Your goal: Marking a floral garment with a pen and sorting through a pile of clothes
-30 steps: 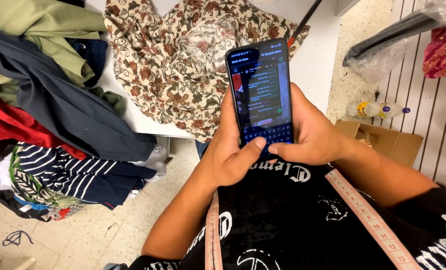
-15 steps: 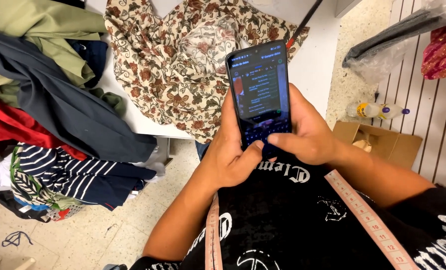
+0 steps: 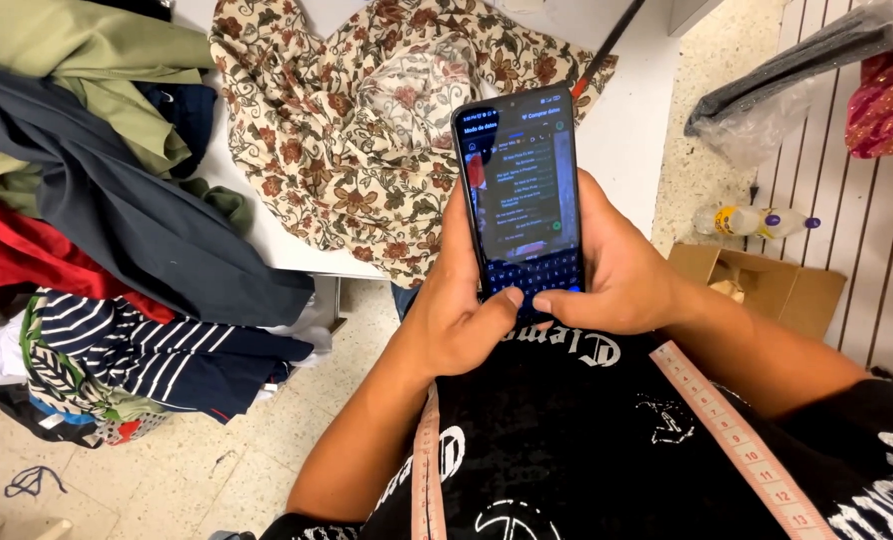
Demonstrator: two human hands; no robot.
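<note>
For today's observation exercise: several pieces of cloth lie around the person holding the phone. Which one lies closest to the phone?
The floral cloth, cream with brown flowers, spread on the white table just behind the phone. The olive, dark blue, red and striped ones are piled further left.

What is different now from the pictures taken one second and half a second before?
Very little. The phone sits a touch higher in view than a second ago, and its screen content has changed. The left hand and right hand both grip it as before, thumbs over the keyboard at the bottom. The flowered cloth on the white table, the clothes pile and the measuring tape have not moved.
</note>
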